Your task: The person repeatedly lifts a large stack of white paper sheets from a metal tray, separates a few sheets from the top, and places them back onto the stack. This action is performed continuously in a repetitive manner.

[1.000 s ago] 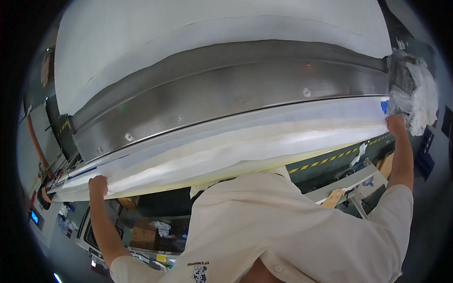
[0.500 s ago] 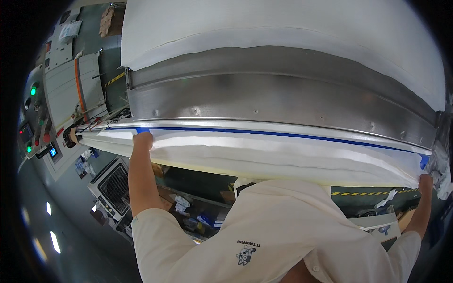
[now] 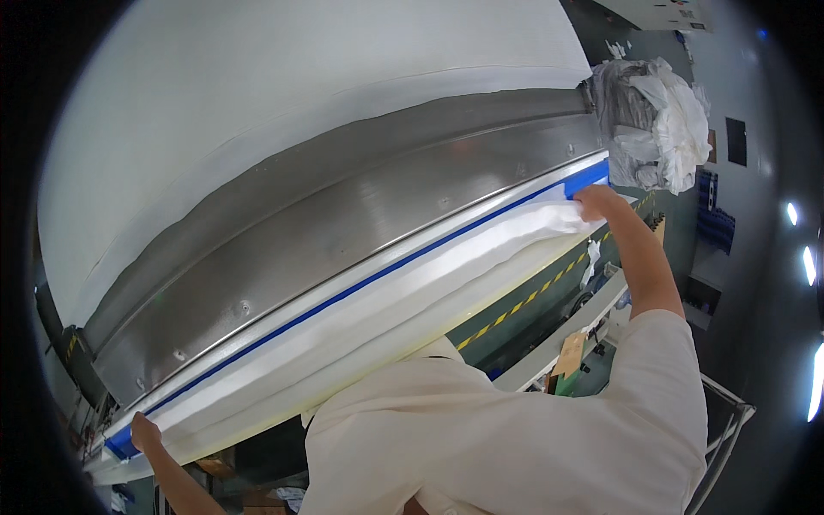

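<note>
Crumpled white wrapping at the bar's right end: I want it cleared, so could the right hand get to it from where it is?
Probably yes: the right hand lies just below the crumpled white wrapping, nothing between them.

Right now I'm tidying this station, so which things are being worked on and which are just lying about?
In hand:
left hand
right hand
white fabric sheet
blue strip
steel bar

Lying about:
crumpled plastic bundle
brown tag
striped floor tape

Bright, even overhead lighting; white fabric (image 3: pixel 300 112) near overexposed. Soft sheen on steel panel (image 3: pixel 343 232). Ceiling lamps (image 3: pixel 807 266) flare at right. Strong fisheye bending, black vignette corners.
</note>
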Available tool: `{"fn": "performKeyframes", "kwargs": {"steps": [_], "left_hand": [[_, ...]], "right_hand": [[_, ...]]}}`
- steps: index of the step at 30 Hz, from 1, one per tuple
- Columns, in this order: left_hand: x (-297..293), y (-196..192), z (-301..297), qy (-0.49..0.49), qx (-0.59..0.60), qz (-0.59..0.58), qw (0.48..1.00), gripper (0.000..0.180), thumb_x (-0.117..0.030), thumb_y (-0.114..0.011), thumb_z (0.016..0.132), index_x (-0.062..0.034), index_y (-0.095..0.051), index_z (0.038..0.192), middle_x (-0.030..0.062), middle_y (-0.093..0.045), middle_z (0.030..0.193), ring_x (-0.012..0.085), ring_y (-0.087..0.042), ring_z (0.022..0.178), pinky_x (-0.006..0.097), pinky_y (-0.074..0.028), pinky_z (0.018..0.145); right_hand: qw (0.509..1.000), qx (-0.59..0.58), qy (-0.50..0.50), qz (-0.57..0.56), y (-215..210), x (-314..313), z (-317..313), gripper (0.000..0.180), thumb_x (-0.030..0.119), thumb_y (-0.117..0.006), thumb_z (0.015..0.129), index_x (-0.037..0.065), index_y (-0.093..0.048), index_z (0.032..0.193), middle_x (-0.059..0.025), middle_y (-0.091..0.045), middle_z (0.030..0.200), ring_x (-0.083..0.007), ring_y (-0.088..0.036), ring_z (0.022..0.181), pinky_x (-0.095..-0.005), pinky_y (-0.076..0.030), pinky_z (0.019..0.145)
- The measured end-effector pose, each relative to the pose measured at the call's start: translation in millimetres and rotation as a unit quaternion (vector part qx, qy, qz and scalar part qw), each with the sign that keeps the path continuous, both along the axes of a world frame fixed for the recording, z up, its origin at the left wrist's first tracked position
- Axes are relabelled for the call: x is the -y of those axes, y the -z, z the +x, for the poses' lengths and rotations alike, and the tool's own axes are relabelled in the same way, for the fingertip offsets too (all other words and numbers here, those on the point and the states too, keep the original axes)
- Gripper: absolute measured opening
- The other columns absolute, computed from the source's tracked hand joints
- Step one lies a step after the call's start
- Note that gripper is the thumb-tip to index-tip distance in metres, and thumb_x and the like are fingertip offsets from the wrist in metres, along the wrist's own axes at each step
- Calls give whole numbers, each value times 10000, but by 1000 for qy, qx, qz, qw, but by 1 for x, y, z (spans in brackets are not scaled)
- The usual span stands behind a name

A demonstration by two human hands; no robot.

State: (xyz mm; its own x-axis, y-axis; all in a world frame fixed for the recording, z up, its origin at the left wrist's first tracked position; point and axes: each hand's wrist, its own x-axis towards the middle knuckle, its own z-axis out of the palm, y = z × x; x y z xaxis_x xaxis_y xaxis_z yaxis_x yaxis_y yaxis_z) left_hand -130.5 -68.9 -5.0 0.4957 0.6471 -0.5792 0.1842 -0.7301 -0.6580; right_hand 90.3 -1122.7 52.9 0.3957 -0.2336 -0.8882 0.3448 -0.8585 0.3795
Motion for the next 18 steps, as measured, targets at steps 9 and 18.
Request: {"fn": "performKeyframes", "kwargs": {"steps": [9,18], "left_hand": [[-17,7,-8,-28,133,52,989,269,-159,-462,866,-121,-576,1107,146,-615,1101,345,-592,998,478,-490,771],[29,51,95,191,531,-26,825,370,-305,-571,863,-84,-568,1160,147,-556,1193,324,-529,1081,449,-425,917]], "right_hand": [[991,133,-14,-20,20,-34,12,183,116,-542,769,104,-624,932,-122,-665,936,-326,-628,919,-449,-512,736],[889,319,24,328,35,-280,55,142,208,-572,797,81,-613,847,-144,-645,828,-361,-606,778,-454,-481,680]]}}
